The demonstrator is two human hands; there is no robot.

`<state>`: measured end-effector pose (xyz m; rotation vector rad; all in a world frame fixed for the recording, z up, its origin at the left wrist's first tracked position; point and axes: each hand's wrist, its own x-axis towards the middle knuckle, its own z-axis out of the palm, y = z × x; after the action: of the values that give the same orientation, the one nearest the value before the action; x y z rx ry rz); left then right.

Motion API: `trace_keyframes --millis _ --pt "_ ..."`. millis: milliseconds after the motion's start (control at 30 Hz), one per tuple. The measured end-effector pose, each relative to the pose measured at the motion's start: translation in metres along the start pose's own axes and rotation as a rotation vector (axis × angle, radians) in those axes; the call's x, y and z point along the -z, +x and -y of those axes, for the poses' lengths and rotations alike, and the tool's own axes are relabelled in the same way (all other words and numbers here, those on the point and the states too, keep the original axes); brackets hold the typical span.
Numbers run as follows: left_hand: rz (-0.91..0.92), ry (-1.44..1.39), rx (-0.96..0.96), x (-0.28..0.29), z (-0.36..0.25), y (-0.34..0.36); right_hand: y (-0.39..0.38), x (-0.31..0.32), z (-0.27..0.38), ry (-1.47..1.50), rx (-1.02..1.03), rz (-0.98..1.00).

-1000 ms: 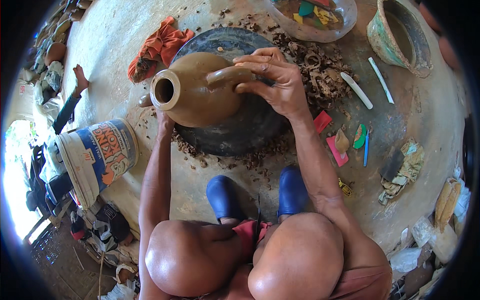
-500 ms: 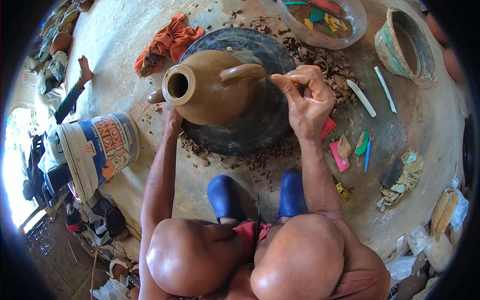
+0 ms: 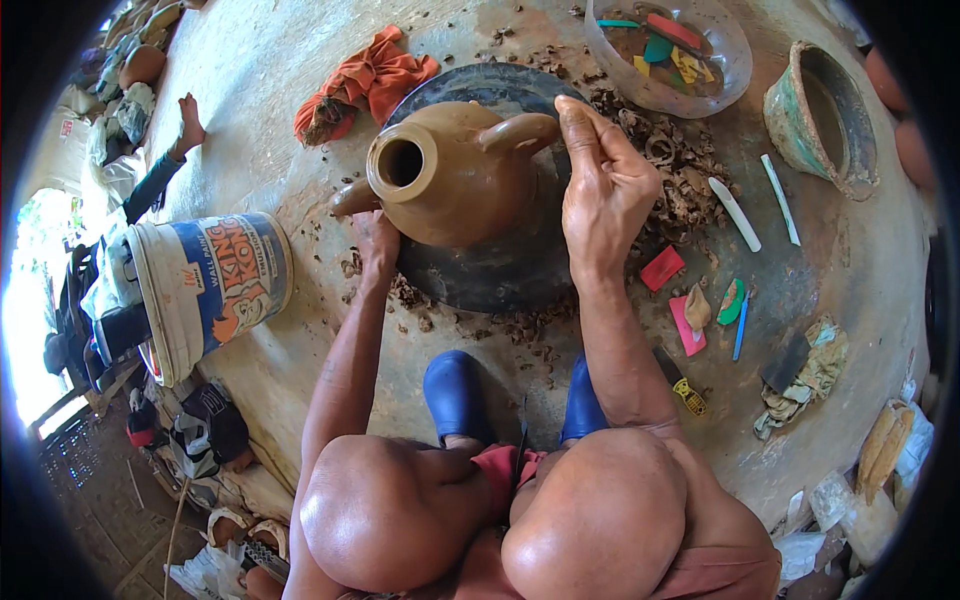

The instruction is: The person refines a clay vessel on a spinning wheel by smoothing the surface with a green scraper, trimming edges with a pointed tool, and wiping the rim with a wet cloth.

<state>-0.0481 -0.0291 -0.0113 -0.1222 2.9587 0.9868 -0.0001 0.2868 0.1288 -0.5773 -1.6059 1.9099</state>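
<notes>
A brown wet-clay jar (image 3: 460, 190) with a round, open mouth stands on a dark round turntable (image 3: 470, 285). One clay handle (image 3: 522, 133) juts from its right side, another clay projection (image 3: 355, 198) from its left. My left hand (image 3: 376, 238) is low against the jar's left side, below that projection; its fingertips are hidden. Close beside the end of the right handle is my right hand (image 3: 608, 195), thumb and fingers pressed together and pointing up. Whether anything small is pinched there, or the handle is touched, I cannot make out.
Clay scraps (image 3: 675, 180) lie around the turntable. An orange cloth (image 3: 375, 80) sits behind, a clear basin (image 3: 735, 85) and a green-crusted bowl (image 3: 780, 115) far right. White sticks (image 3: 735, 215), coloured pieces (image 3: 662, 268) and a blue tool (image 3: 741, 330) lie right; a paint bucket (image 3: 205, 290) left.
The view has shifted, so the jar and floor things appear farther right. My right hand has come closer to the right handle, its fingers straighter. My left hand stays by the jar's left side.
</notes>
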Motion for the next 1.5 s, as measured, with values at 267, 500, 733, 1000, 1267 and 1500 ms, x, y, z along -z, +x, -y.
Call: trace_keyframes --millis 267,500,733,1000,1267,1500 --pt "-0.052 -0.161 0.162 -0.007 0.001 -0.013 -0.005 -0.013 0.007 -0.329 0.248 0.092" --pt "-0.137 -0.1 0.129 -0.013 0.003 -0.019 0.003 0.021 -0.001 -0.48 0.107 -0.058" --pt "-0.14 -0.178 0.194 -0.021 0.017 -0.014 -0.031 0.008 0.013 -0.347 0.166 0.278" --pt "-0.122 -0.195 0.223 -0.018 0.019 -0.017 -0.011 0.022 0.028 -0.777 0.606 0.405" --pt "-0.114 -0.185 0.173 -0.015 -0.013 -0.022 0.024 0.031 0.01 -0.522 0.682 0.211" --pt "-0.231 -0.204 0.162 -0.019 -0.011 -0.019 0.07 0.029 0.02 -0.725 1.035 0.558"
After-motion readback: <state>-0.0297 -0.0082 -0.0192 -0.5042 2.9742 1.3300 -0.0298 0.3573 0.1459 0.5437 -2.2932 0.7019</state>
